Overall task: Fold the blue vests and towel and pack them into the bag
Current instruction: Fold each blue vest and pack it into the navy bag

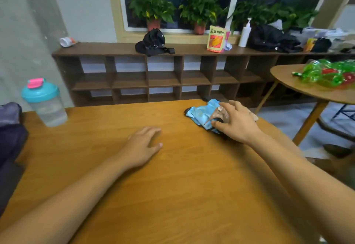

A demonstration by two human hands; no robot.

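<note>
Right hand (237, 123): palm down, fingers spread wide and lightly bent over a light-blue bundle (199, 114) with dark edging. The thumb lies at the bundle's near edge and the fingertips reach across its top. Cannot tell whether the hand actually grips or only rests there. The bundle is crumpled, not flat. It sits directly under and just left of this hand, close to the far right edge of the wooden table (172, 195); the part under the palm is hidden. Left hand (143, 145): flat on the bare tabletop, fingers straight and together, holding nothing, well apart from the bundle and nearer the body than the right hand. Far left of the left hand stands a clear shaker bottle (44, 102) with a teal lid and pink flap, upright on the table corner. Beside and below the bottle, dark cloth (11, 138) lies at the table's left edge. Beyond both hands is a low brown cubby shelf (163, 78); on its top are a black bag (151, 41), a yellow snack pouch (216, 39) and a white pump bottle (245, 34). Potted plants (151, 5) stand on the sill above. Right of the right hand, off the table, a round table (288, 82) carries green plastic wrap (326, 72).
</note>
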